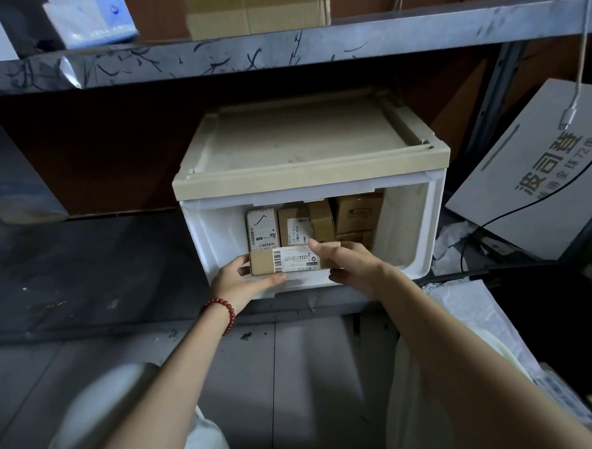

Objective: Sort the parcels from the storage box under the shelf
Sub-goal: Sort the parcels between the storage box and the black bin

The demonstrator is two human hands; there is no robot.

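A white storage box [421, 231] with a beige lid sits under the metal shelf [297, 49], its front open. Several small cardboard parcels [355, 210] with labels stand inside it. At the box's front opening, both hands hold one small brown parcel [285, 262] with a white barcode label. My left hand [240, 283] grips its left end from below, with a red bead bracelet on the wrist. My right hand [350, 265] grips its right end, thumb on top.
A grey printed carton [537, 175] leans at the right, with a white cable [573, 112] hanging before it. Crumpled white bags [468, 312] lie at the right. Cardboard boxes [251, 9] and a blue-white pack [89, 17] stand on the shelf above. Grey floor tiles lie below.
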